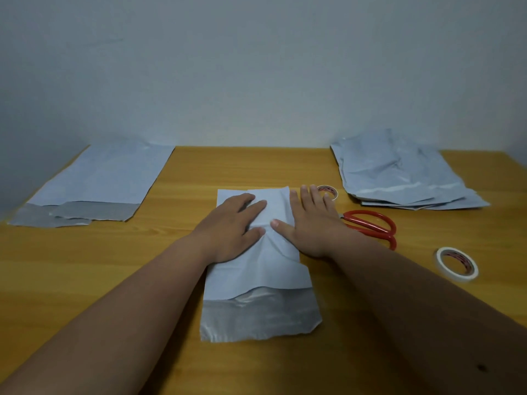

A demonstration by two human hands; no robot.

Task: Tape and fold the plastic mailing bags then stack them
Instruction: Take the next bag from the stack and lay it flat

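Wooden tabletop (pixel 176 280) against a plain pale wall. Left hand (pixel 232 228) and right hand (pixel 312 223) flat on a folded mailing bag (pixel 256 277), fingers straight, slightly spread, pressing down. Just right of the right fingers, a tape roll (pixel 328 192) and red scissors (pixel 370 223); farther right, a second tape roll (pixel 457 263) and a loose bag pile (pixel 399 178). Far left of the left fingers, flat stacked bags (pixel 94 183).

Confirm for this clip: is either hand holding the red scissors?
No: the red scissors lie on the table beside the right hand, while it and the left hand press flat on the middle bag.
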